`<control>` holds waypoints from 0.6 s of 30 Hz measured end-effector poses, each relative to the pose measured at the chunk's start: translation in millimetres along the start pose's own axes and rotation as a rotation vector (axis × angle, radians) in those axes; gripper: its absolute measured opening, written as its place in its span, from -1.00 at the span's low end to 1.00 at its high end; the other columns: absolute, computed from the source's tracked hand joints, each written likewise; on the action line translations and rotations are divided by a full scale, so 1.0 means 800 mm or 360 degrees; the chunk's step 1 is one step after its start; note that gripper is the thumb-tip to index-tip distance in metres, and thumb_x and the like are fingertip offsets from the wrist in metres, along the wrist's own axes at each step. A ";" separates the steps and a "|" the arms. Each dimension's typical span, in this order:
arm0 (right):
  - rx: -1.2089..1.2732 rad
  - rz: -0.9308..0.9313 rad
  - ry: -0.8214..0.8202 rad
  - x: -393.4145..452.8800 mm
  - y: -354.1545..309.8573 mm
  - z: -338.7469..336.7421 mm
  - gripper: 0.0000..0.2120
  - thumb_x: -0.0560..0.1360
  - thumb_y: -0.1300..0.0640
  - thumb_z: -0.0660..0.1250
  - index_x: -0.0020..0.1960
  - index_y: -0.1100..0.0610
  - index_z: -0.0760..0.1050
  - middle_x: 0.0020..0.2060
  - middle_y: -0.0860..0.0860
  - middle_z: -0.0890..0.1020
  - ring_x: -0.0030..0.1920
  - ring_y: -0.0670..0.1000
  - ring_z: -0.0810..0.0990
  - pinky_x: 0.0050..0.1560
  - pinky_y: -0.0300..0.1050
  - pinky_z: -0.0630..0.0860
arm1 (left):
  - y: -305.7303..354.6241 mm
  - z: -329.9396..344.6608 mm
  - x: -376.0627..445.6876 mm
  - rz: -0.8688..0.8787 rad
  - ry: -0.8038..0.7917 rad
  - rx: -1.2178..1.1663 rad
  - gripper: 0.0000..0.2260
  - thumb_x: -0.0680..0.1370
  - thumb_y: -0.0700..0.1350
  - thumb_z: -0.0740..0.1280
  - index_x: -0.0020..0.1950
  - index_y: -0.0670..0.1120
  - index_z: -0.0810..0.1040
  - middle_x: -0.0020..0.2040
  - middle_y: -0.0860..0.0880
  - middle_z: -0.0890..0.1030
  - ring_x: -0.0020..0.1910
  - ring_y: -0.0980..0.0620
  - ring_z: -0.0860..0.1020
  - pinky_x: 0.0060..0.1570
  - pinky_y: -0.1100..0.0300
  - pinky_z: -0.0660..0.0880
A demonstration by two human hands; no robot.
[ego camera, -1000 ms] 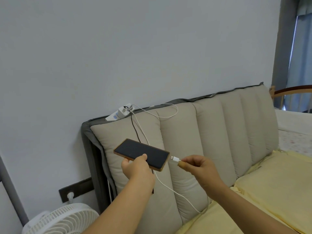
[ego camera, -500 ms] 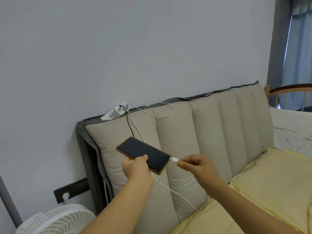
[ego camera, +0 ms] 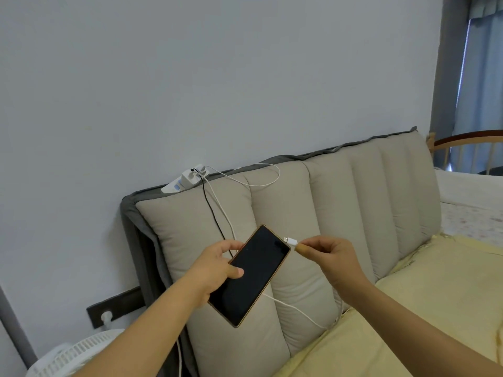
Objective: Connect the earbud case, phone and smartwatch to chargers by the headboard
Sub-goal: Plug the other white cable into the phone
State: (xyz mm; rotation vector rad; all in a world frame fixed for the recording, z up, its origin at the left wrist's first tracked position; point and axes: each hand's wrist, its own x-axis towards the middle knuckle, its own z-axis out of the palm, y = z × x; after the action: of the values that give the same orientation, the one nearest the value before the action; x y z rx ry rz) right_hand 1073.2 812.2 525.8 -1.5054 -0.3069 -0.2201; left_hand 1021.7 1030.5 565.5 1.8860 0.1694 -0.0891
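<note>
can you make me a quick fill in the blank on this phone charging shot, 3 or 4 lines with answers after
1. The left hand holds the ____, whose screen is dark.
2. The right hand pinches the plug of the ____ cable.
3. The plug is ____ from the phone, not inserted.
4. The cables run up to the power strip lying on top of the ____.

Answers: phone; white; apart; headboard
</note>
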 end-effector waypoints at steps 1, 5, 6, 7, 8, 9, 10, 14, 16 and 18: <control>-0.0006 -0.0008 -0.0002 0.000 0.000 -0.001 -0.99 0.38 0.28 0.46 -0.21 0.21 0.66 -0.30 0.13 0.66 -0.28 -0.06 0.56 -0.25 -0.34 0.50 | 0.000 -0.004 -0.001 0.0015 -0.0059 0.0049 -0.62 0.51 -0.39 0.28 0.16 0.05 0.48 -0.02 -0.12 0.68 -0.08 -0.14 0.66 -0.13 -0.02 0.62; -0.0007 -0.0019 -0.0037 -0.003 0.002 -0.008 -0.95 0.38 0.32 0.45 -0.16 0.25 0.66 -0.28 0.12 0.69 -0.29 -0.10 0.62 -0.22 -0.36 0.55 | 0.000 -0.026 -0.003 0.0065 -0.0250 0.0191 -0.54 0.50 -0.41 0.27 0.23 0.09 0.47 -0.01 -0.15 0.69 -0.05 -0.18 0.66 -0.10 -0.03 0.61; -0.0001 -0.0015 -0.0048 -0.004 0.002 -0.009 -0.92 0.38 0.32 0.45 -0.13 0.26 0.66 -0.27 0.12 0.69 -0.28 -0.11 0.63 -0.22 -0.37 0.55 | -0.001 -0.031 -0.003 0.0064 -0.0288 0.0208 -0.52 0.50 -0.42 0.26 0.25 0.08 0.46 0.00 -0.16 0.69 -0.05 -0.19 0.66 -0.13 -0.02 0.61; 0.0002 -0.0010 -0.0061 -0.005 0.002 -0.008 -0.90 0.37 0.33 0.45 -0.11 0.26 0.66 -0.26 0.11 0.70 -0.28 -0.14 0.64 -0.22 -0.38 0.54 | -0.001 -0.037 -0.003 0.0060 -0.0323 0.0226 -0.52 0.50 -0.42 0.26 0.27 0.08 0.45 0.01 -0.17 0.69 -0.04 -0.19 0.66 -0.13 -0.02 0.61; -0.0003 -0.0006 -0.0072 -0.006 0.002 -0.008 -0.90 0.37 0.33 0.45 -0.11 0.25 0.67 -0.26 0.08 0.70 -0.28 -0.15 0.64 -0.22 -0.38 0.53 | -0.001 -0.041 -0.003 0.0058 -0.0356 0.0245 -0.51 0.50 -0.42 0.26 0.28 0.07 0.45 0.02 -0.18 0.68 -0.03 -0.20 0.66 -0.10 -0.05 0.61; -0.0014 -0.0006 -0.0090 -0.007 0.002 -0.006 -0.90 0.37 0.33 0.46 -0.13 0.23 0.67 -0.29 0.05 0.70 -0.28 -0.16 0.64 -0.23 -0.39 0.52 | -0.001 -0.045 -0.003 0.0058 -0.0387 0.0262 -0.51 0.51 -0.42 0.26 0.28 0.08 0.45 0.03 -0.19 0.68 -0.01 -0.22 0.65 -0.05 -0.10 0.60; -0.0030 -0.0008 -0.0110 -0.007 0.001 -0.004 -0.91 0.36 0.33 0.47 -0.16 0.20 0.68 -0.32 0.01 0.70 -0.29 -0.17 0.63 -0.24 -0.39 0.52 | -0.001 -0.048 -0.004 0.0062 -0.0418 0.0278 -0.51 0.51 -0.41 0.26 0.28 0.09 0.44 0.05 -0.19 0.67 0.01 -0.23 0.64 0.02 -0.15 0.57; -0.0094 -0.0010 -0.0202 -0.007 0.000 0.001 -0.84 0.34 0.32 0.48 -0.26 0.06 0.69 -0.37 -0.02 0.68 -0.30 -0.14 0.61 -0.21 -0.35 0.53 | -0.002 -0.056 -0.007 0.0072 -0.0483 0.0246 -0.49 0.51 -0.41 0.27 0.31 0.10 0.42 0.09 -0.23 0.65 0.07 -0.29 0.60 0.15 -0.25 0.48; -0.0110 -0.0015 -0.0256 -0.006 -0.002 0.001 -0.84 0.34 0.32 0.49 -0.26 0.06 0.69 -0.36 -0.02 0.68 -0.28 -0.12 0.60 -0.19 -0.31 0.53 | -0.002 -0.059 -0.009 0.0084 -0.0493 0.0224 -0.49 0.50 -0.41 0.27 0.32 0.09 0.43 0.08 -0.23 0.65 0.06 -0.28 0.61 0.16 -0.23 0.48; -0.0096 -0.0024 -0.0308 -0.006 -0.005 0.001 -0.88 0.34 0.32 0.49 -0.24 0.11 0.69 -0.37 -0.04 0.65 -0.30 -0.14 0.57 -0.23 -0.34 0.48 | -0.001 -0.062 -0.010 0.0090 -0.0512 0.0206 -0.49 0.50 -0.42 0.27 0.32 0.08 0.43 0.08 -0.23 0.65 0.05 -0.26 0.62 0.16 -0.22 0.48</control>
State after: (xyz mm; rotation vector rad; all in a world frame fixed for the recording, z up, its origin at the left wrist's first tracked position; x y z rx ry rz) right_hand 1067.5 812.8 527.8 -1.5877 -0.4696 -0.0965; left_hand 1012.7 1077.1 581.4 1.9750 -0.1121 -0.3693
